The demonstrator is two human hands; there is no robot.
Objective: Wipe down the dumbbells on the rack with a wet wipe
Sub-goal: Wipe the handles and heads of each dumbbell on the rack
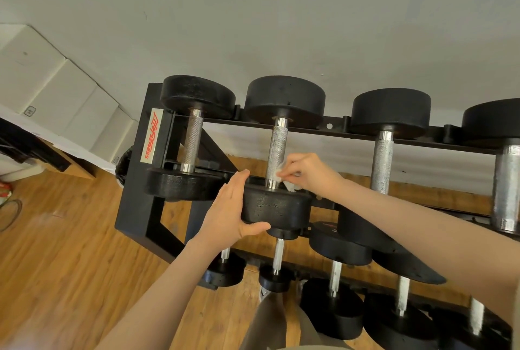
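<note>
Now, from your left: white boxes (60, 88) are stacked against the wall, above a wooden floor (56, 251). Next comes the black rack (140, 195), its end plate carrying a white label with red lettering (151, 134). On the rack's top tier the first dumbbell (191, 138) lies across the rails, knurled metal handle between two black heads, untouched.

Your left hand (229, 212) is against the near head of the second dumbbell (277, 150). The fingers are straight, lying flat along the head's left side, and the thumb reaches under its lower edge; this grip is open, bracing rather than curling around anything.

Just right of that, your right hand (304, 171) pinches a small white wet wipe (282, 176) between thumb and fingertips, so this grip is closed on the wipe. The wipe touches the lower end of the second dumbbell's handle, right where the knurling meets the near head, with a loose corner hanging down toward the top of the head.

Further right on the same tier sit a third dumbbell (385, 147) and a larger fourth dumbbell (503, 169), partly cut off by the frame edge. Below, the lower tier holds several smaller dumbbells (336, 287), partly hidden by your forearms.
</note>
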